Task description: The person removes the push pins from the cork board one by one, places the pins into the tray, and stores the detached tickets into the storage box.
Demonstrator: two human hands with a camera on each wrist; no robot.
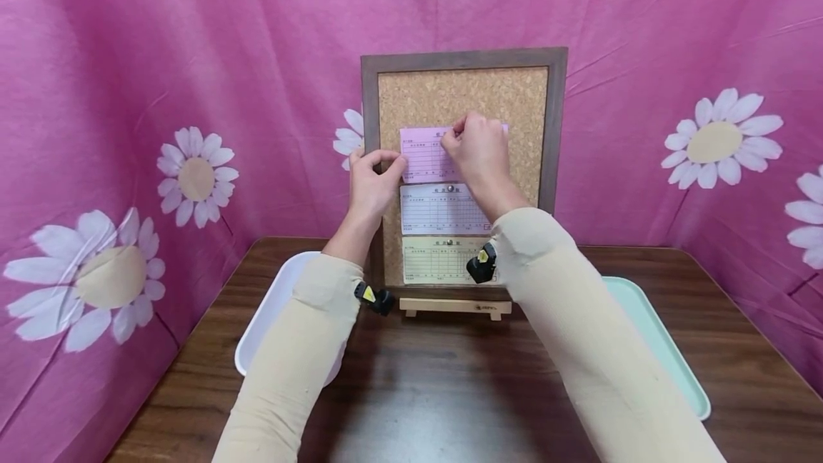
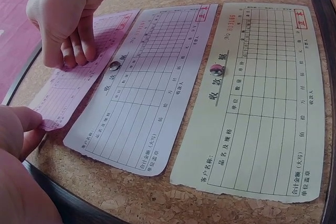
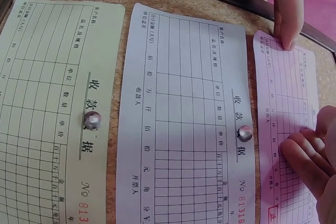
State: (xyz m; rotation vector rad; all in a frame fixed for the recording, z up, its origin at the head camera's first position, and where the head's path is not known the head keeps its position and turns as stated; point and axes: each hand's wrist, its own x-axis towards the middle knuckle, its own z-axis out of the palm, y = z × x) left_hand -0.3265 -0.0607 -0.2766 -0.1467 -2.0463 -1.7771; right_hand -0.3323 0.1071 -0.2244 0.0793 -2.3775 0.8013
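Note:
A pink receipt slip [image 1: 421, 156] lies against the upper part of a framed cork board [image 1: 463, 95]. My left hand [image 1: 376, 181] pinches its left edge between thumb and forefinger. Over the slip's top middle is my right hand [image 1: 479, 156], its fingers curled and the tips right at the paper. Cannot tell what its thumb and forefinger hold, as the hand hides that spot. Below hang a white receipt slip [image 2: 142, 87] and a yellow receipt slip [image 2: 257, 108], each with a round silver pin, one on the white slip [image 3: 244, 132] and another on the yellow [image 3: 93, 120].
The board leans upright on a small wooden easel [image 1: 453, 306] on a dark wood table [image 1: 424, 391]. A white tray [image 1: 257, 334] stands at left, partly behind the left sleeve. At right is a mint green tray [image 1: 669, 356]. A pink flowered cloth [image 1: 289, 34] hangs behind.

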